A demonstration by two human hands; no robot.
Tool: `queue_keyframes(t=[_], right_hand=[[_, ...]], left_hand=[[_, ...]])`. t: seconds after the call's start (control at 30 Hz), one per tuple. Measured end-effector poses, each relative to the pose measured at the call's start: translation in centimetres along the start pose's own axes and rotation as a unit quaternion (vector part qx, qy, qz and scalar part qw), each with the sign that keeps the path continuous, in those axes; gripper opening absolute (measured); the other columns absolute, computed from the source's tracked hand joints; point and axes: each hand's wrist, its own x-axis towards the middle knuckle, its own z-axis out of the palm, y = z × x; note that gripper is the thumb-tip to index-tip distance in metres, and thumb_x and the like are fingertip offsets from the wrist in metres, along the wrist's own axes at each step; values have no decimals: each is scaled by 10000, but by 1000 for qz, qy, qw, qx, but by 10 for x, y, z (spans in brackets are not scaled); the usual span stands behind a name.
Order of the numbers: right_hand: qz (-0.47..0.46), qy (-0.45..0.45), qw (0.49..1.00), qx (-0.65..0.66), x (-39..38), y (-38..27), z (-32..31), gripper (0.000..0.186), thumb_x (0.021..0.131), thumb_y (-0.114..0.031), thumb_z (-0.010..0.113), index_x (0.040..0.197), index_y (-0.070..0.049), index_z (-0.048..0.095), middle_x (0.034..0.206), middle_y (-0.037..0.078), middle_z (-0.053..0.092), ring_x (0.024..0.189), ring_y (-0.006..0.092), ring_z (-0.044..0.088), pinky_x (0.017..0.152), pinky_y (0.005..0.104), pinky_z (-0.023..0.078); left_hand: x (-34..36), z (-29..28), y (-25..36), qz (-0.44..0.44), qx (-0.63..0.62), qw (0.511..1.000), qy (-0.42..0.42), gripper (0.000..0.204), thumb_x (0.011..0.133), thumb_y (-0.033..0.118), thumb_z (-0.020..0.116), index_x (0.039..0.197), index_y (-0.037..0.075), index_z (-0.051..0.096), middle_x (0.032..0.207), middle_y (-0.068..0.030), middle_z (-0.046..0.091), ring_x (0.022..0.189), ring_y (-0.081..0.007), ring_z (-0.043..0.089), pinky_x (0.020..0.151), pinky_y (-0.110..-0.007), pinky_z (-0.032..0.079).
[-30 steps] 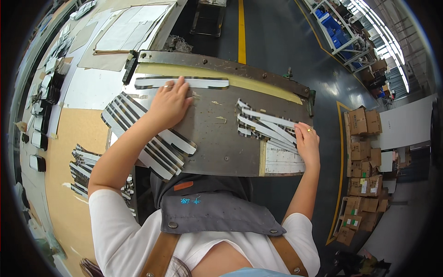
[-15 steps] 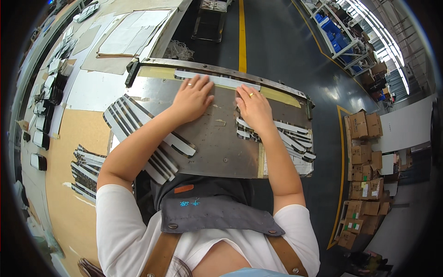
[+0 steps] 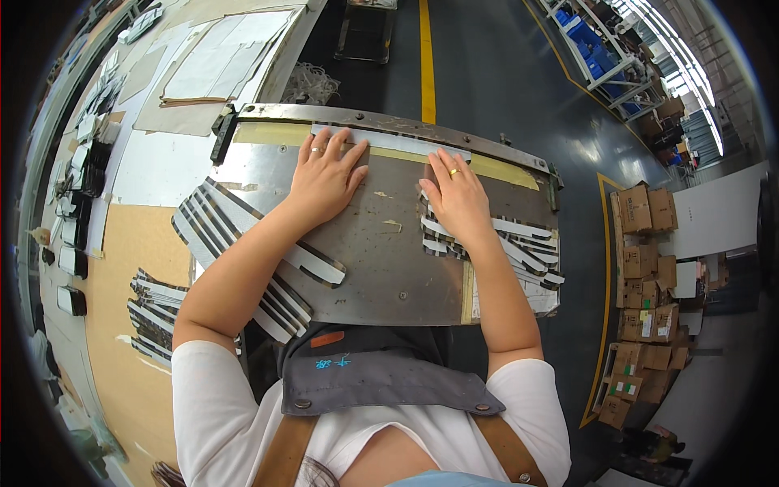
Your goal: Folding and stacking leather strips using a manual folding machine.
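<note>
My left hand [image 3: 326, 180] lies palm down with its fingers spread. Its fingertips rest on the left part of a long white strip [image 3: 398, 144]. Near the strip's right end, the outstretched fingers of my right hand [image 3: 459, 199] touch it. The strip lies along a metal bar [image 3: 389, 124] at the far edge of a grey metal plate [image 3: 365, 272], by yellow tape [image 3: 507, 172]. Under and beside my left forearm, white strips with dark, patterned edges [image 3: 215, 215] are fanned out. A looser pile of similar strips [image 3: 519, 252] sits beside my right wrist.
To the left is a worktable [image 3: 114, 243] with another bunch of strips [image 3: 154, 316], several dark-sided pieces [image 3: 71, 299] and large paper sheets [image 3: 227, 57]. Cardboard boxes [image 3: 645, 321] are stacked at the right. A trolley [image 3: 365, 36] stands on the floor beyond the plate.
My left hand has shifted slightly left along the strip, its fingers wider apart. My right hand stays near the strip's right end. The whole view has shifted a little.
</note>
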Motion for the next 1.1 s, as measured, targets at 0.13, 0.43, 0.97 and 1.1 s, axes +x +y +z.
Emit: queue_keyframes(t=[0.13,0.43,0.97,1.1], right_hand=[[2,9,1000,-9,-1,-2,-4,450,919,-321,540,1253,-20,522,1285,160,511,1207,365,457,1008,439,379],[0,2,1000,16,1,-2,-6,427,903,-307,563,1221,-22,552,1201,154,537,1136,325,500,955,431,413],[158,-5,987,-12,-88,91,-52,310,928,-301,510,1158,-128,623,1183,87,577,1072,315,534,915,422,405],[122,23,992,4,-104,84,-62,254,934,-250,513,1111,-118,639,1103,79,603,1023,283,547,915,362,383]], left_hand=[[4,-4,5,15,-59,998,-7,435,940,317,480,1305,81,494,1276,-106,487,1216,-302,415,1015,-400,333],[-3,-6,2,15,-41,999,-20,431,930,316,501,1272,55,488,1271,-99,505,1217,-305,430,987,-398,367],[-97,-100,-39,-48,-64,954,-288,469,930,296,507,1356,110,443,1450,-63,395,1349,-275,338,1104,-465,251],[-75,-49,-21,-39,5,986,-161,488,963,283,421,1410,101,348,1478,-86,343,1366,-308,297,1108,-445,238]])
